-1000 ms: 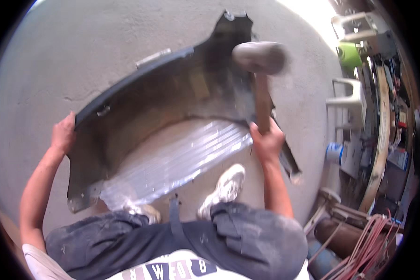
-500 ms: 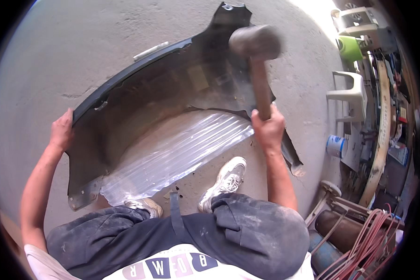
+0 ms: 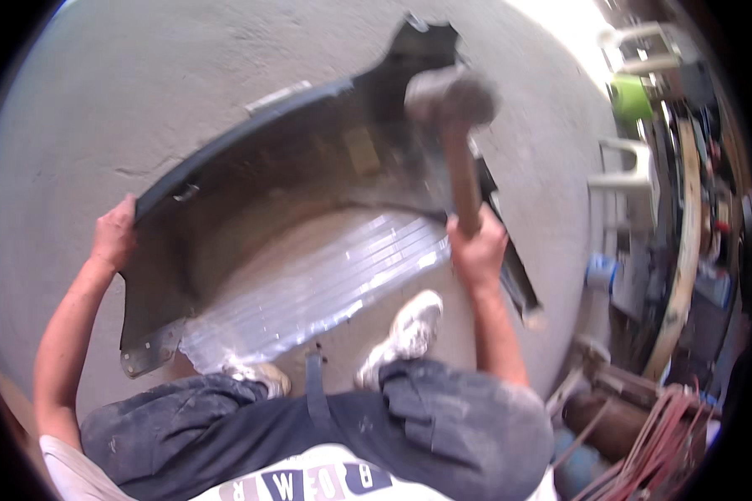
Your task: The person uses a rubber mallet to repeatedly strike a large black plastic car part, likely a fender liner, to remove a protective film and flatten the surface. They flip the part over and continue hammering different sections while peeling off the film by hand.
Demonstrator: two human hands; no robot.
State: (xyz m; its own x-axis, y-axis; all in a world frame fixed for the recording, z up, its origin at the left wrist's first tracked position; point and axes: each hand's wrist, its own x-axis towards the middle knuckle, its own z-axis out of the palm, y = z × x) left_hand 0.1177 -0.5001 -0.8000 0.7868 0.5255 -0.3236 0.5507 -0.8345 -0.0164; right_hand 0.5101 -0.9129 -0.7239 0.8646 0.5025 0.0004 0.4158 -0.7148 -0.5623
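Observation:
A dark, curved car fender (image 3: 251, 159) stands out before me with its hollow inner side toward me. My left hand (image 3: 115, 234) is closed round its left edge. In my right hand (image 3: 478, 250) is the wooden handle of a mallet (image 3: 464, 179). Its thick head, smeared by motion, appears in front of the fender's right part; whether it touches the metal I cannot tell. A ribbed, clear plastic sheet (image 3: 334, 284) shows within the fender's arch, close to my shoes.
Along the right are a white plastic stool (image 3: 631, 163), a green container (image 3: 631, 98), a blue-and-white bucket (image 3: 600, 272) and a long wooden board (image 3: 683, 242). Coiled reddish hoses (image 3: 664, 438) lie by cylinders at lower right. A pale strip (image 3: 277, 98) lies behind the fender.
The mallet and my right hand sit slightly lower in the picture, and the mallet's head is more blurred. The fender's far end has also shifted a little down. My left hand keeps its hold.

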